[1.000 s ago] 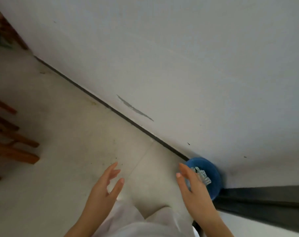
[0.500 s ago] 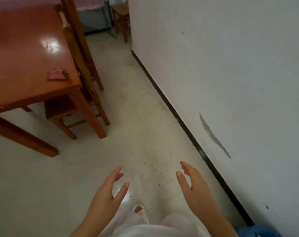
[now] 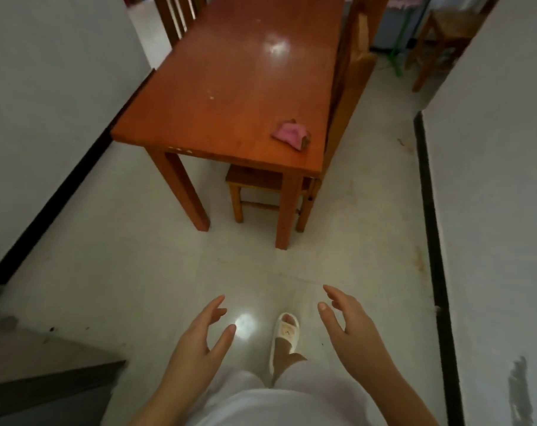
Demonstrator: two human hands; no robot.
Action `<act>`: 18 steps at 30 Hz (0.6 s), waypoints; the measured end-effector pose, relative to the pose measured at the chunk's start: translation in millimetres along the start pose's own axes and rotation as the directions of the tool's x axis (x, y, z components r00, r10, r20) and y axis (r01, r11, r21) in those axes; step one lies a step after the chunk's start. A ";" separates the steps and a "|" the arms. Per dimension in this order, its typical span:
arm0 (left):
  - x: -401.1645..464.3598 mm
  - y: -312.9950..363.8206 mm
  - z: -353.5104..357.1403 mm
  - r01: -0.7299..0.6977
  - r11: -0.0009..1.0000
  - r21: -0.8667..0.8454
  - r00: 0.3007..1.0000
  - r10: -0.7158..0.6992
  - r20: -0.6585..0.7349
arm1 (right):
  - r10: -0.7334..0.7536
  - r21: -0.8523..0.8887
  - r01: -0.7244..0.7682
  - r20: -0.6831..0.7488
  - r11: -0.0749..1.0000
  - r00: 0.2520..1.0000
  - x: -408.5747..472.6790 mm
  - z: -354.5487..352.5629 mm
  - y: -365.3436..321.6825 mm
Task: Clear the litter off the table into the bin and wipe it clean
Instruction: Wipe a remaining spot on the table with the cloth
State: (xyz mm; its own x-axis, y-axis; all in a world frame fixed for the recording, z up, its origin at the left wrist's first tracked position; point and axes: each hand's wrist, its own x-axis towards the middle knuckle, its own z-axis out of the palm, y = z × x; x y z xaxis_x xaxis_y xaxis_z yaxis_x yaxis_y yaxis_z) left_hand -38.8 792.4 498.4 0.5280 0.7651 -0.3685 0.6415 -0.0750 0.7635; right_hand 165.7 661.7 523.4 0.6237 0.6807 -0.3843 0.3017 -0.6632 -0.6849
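A long red-brown wooden table [image 3: 230, 87] stands ahead of me across the pale floor. A crumpled pink cloth [image 3: 291, 135] lies near its front right corner, and a few small pale specks [image 3: 211, 95] dot the top further back. My left hand [image 3: 199, 342] and my right hand [image 3: 350, 327] hang low in front of my body, well short of the table. Both hold nothing, with fingers loosely spread. The bin is out of view.
A wooden chair [image 3: 350, 96] is tucked along the table's right side, another chair back [image 3: 178, 16] stands at the far left, a stool [image 3: 442, 32] at the far right. White walls with black skirting flank the floor. My slippered foot [image 3: 287, 333] steps forward.
My view has swung left, away from the blue bin by the wall, until the table lies straight ahead. Both hands stay empty and hold the same spread pose.
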 end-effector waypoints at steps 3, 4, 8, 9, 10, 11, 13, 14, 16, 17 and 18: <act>45.6 28.1 -8.5 0.004 1.000 -0.031 0.997 -0.006 -0.071 | -0.061 -0.025 0.062 0.047 0.998 0.997 61.6 -20.0 -28.1; 60.4 36.7 -10.1 0.000 0.999 -0.045 0.995 -0.005 -0.095 | -0.081 -0.037 0.083 0.056 0.996 0.995 81.9 -26.3 -38.0; 111.7 54.0 -15.1 0.034 0.993 -0.110 0.995 -0.044 -0.092 | -0.127 -0.062 0.131 0.057 0.990 0.990 150.8 -43.6 -67.6; 124.1 57.4 -18.9 0.028 0.993 -0.114 0.994 -0.039 -0.098 | -0.133 -0.057 0.137 0.055 0.989 0.990 164.5 -45.4 -73.2; 138.2 61.3 -24.0 0.016 0.994 -0.110 0.994 -0.028 -0.107 | -0.136 -0.054 0.139 0.052 0.989 0.989 178.2 -46.3 -78.7; 154.8 65.6 -29.4 -0.006 0.995 -0.102 0.993 -0.007 -0.119 | -0.132 -0.055 0.134 0.047 0.989 0.990 192.8 -46.5 -84.0; 194.8 72.8 -40.4 -0.063 0.996 -0.063 0.991 0.055 -0.119 | -0.119 -0.070 0.121 0.022 0.990 0.993 225.2 -45.5 -93.9; 217.4 77.0 -46.3 -0.090 0.995 -0.037 0.991 0.086 -0.099 | -0.115 -0.077 0.115 -0.001 0.990 0.993 243.0 -44.7 -98.8; 265.4 87.5 -59.7 -0.134 0.991 0.023 0.990 0.135 -0.037 | -0.107 -0.073 0.103 -0.056 0.992 0.993 278.6 -42.9 -110.1; 289.4 94.0 -68.2 -0.154 0.986 0.058 0.988 0.154 -0.005 | -0.102 -0.064 0.097 -0.088 0.993 0.991 295.6 -42.3 -117.0; 313.0 100.4 -77.1 -0.172 0.981 0.087 0.985 0.171 0.024 | -0.095 -0.052 0.089 -0.119 0.995 0.988 311.8 -42.1 -124.6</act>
State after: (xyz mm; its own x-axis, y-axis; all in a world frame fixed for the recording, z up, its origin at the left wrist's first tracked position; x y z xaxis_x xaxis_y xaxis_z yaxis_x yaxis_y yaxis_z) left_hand 148.0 1073.7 500.6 0.6428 0.7258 -0.2450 0.5867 -0.2609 0.7666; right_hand 352.9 943.5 514.9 0.6736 0.6986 -0.2412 0.3930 -0.6149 -0.6837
